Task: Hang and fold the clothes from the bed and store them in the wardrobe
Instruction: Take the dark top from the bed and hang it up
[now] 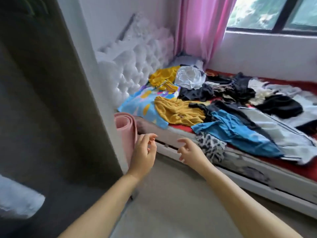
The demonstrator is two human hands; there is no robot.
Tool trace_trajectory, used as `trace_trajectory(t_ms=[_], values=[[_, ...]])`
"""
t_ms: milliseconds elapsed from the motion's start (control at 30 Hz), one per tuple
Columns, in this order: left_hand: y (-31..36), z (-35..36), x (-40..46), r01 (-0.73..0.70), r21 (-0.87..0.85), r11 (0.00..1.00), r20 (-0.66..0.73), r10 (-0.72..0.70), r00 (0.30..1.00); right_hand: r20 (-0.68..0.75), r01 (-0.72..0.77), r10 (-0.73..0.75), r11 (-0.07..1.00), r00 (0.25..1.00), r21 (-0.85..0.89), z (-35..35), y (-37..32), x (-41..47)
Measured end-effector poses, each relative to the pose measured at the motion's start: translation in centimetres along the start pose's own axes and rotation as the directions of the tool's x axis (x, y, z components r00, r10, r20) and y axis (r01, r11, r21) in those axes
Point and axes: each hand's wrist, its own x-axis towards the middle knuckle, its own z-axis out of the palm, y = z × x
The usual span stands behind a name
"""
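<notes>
Left hand (143,152) and right hand (190,152) both out front, fingers loosely curled, holding nothing, in front of the bed (240,167) edge. Rolled pink mat (126,133) just at 9 o'clock of left hand. Clothes heap (223,100) sprawled on bed toward 1 o'clock: blue garment (238,133) nearest, mustard top (178,110) behind it, black pieces (240,90) and white item (189,76) farther. Dark wardrobe panel (42,100) at 9 o'clock. Pink curtain (200,28) at 12.

A home bedroom: a bed (240,170) with a white tufted headboard (137,66) stands in the corner under a window (274,14) with a pink curtain (197,28), loose clothes (223,103) strewn across its red sheet (300,85).
</notes>
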Motion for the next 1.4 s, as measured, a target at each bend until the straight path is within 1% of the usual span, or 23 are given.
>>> trace_trajectory(t_ms=[100,200,300,433,567,767,867,933,1033,1167,1267,1333,1400], values=[[2.7,9.5,-0.3,-0.001,-0.016,1.0,0.209,0.004,0.978,-0.086,-0.127,0.127,0.992,0.988,0.004,-7.6,7.1,-1.6],[4.3,16.0,-0.7,-0.003,-0.026,1.0,0.353,0.012,0.935,-0.151,-0.216,0.215,0.976,0.965,0.008,-12.9,11.9,-3.2],[5.8,21.3,-0.3,0.011,-0.02,1.0,0.454,-0.001,0.891,-0.197,-0.274,0.278,0.961,0.94,0.046,-17.5,15.5,-4.1],[6.4,26.8,1.3,0.008,0.012,1.0,0.552,-0.013,0.834,-0.231,-0.35,0.363,0.932,0.903,0.096,-20.9,19.3,-3.8],[6.0,31.6,3.5,0.036,0.053,0.998,0.62,-0.061,0.782,-0.238,-0.42,0.435,0.9,0.868,0.113,-22.8,22.6,-2.0],[3.9,39.4,8.9,-0.025,0.119,0.993,0.721,-0.069,0.689,-0.242,-0.526,0.531,0.846,0.812,0.091,-26.3,26.9,3.5],[3.1,44.0,13.3,-0.064,0.158,0.985,0.792,-0.088,0.605,-0.284,-0.607,0.593,0.793,0.753,0.045,-29.0,29.2,6.9],[2.9,46.3,15.6,-0.115,0.179,0.977,0.826,-0.086,0.556,-0.312,-0.648,0.623,0.761,0.718,0.027,-30.6,30.4,8.5],[2.6,50.2,18.6,-0.118,0.217,0.969,0.863,-0.134,0.487,-0.329,-0.7,0.67,0.713,0.666,0.035,-32.9,32.5,10.6],[3.3,55.3,19.2,-0.149,0.222,0.963,0.923,-0.159,0.349,-0.287,-0.764,0.743,0.643,0.605,0.051,-35.3,36.2,11.1],[4.0,60.1,19.8,-0.16,0.221,0.962,0.946,-0.172,0.274,-0.244,-0.802,0.789,0.594,0.564,0.064,-37.7,39.5,12.4],[4.4,64.3,20.1,-0.14,0.243,0.96,0.948,-0.205,0.244,-0.201,-0.821,0.814,0.567,0.545,0.066,-39.6,42.5,13.8],[4.5,68.5,19.9,-0.129,0.29,0.948,0.936,-0.253,0.247,-0.15,-0.837,0.834,0.544,0.531,0.059,-41.8,45.6,15.5]])
